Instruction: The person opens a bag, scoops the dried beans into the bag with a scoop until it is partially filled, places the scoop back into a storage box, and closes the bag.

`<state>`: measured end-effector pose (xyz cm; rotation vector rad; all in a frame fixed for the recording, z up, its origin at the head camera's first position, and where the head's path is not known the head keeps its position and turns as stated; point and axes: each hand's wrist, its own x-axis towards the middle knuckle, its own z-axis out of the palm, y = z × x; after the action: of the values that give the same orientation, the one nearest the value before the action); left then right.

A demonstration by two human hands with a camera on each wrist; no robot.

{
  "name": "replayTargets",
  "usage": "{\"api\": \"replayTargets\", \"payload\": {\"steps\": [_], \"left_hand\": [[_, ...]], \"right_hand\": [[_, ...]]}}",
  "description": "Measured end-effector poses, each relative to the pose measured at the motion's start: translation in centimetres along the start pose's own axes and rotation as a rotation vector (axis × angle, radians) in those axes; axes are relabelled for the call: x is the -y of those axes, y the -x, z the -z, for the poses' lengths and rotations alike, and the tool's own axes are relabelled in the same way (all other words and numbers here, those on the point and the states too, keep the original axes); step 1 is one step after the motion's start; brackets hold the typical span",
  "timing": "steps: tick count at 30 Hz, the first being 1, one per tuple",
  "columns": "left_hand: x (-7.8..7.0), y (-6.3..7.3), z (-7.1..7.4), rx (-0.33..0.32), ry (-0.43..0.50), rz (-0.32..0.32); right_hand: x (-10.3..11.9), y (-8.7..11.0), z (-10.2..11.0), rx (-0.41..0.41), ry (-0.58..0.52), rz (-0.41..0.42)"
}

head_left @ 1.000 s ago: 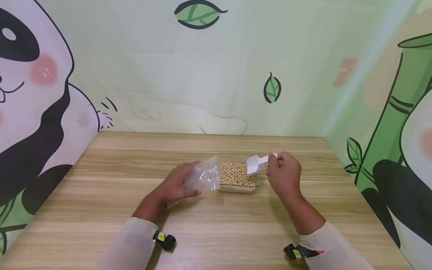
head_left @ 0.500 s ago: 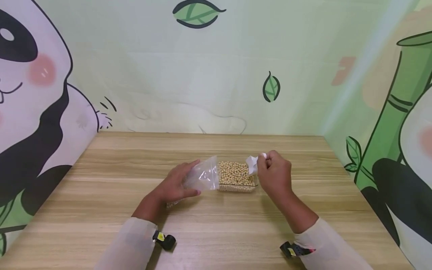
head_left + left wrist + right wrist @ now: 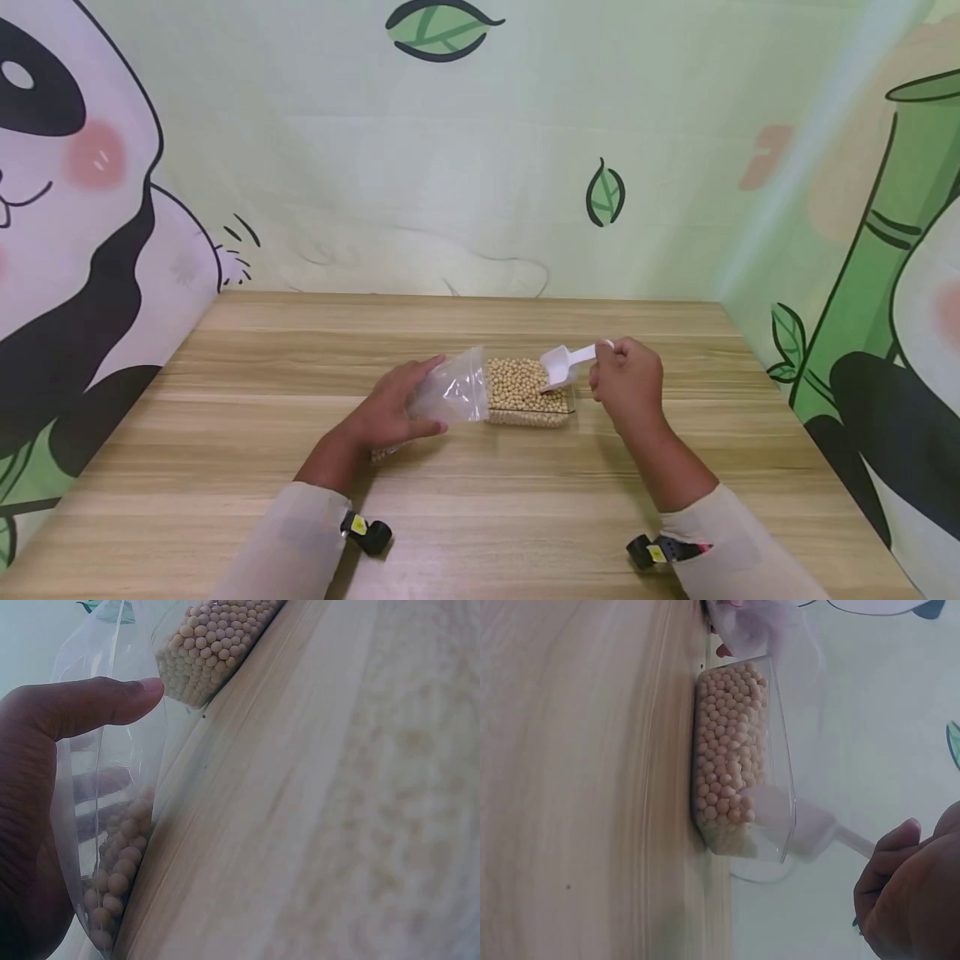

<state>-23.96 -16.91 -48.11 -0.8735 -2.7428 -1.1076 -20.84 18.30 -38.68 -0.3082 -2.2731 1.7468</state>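
Note:
A clear rectangular container point(image 3: 528, 418) full of soybeans point(image 3: 517, 383) sits mid-table. My right hand point(image 3: 628, 387) pinches the handle of a white scoop point(image 3: 557, 367), whose blade dips into the beans at the container's right end. In the right wrist view the scoop point(image 3: 814, 825) shows through the clear wall. On the left, my left hand point(image 3: 393, 404) holds a clear zip bag point(image 3: 453, 390), thumb on the near side and fingers behind. The bag's mouth faces the container's left end. Some soybeans point(image 3: 118, 874) lie in the bottom of the bag, in the left wrist view.
The wooden table point(image 3: 480, 517) runs back to a printed backdrop point(image 3: 337, 167) with pandas and bamboo. Each sleeve carries a small black wrist camera point(image 3: 367, 533).
My right hand went left with the scoop tilting, then came back a little to the right. The scoop blade now lies further left among the beans. The left hand and bag stayed put.

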Motion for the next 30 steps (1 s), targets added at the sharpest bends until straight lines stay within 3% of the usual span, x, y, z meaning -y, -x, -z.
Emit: {"api": "replayTargets", "payload": {"steps": [7, 14, 30], "left_hand": [[-1.4, 0.2, 0.6, 0.016, 0.017, 0.022], [-1.1, 0.2, 0.5, 0.004, 0.006, 0.002], [-1.6, 0.1, 0.7, 0.048, -0.009, 0.075]], "right_hand": [[-0.3, -0.4, 0.4, 0.013, -0.095, -0.162], [-0.7, -0.3, 0.5, 0.046, -0.169, -0.214], [-2.5, -1.3, 1.2, 0.157, -0.362, -0.365]]}}
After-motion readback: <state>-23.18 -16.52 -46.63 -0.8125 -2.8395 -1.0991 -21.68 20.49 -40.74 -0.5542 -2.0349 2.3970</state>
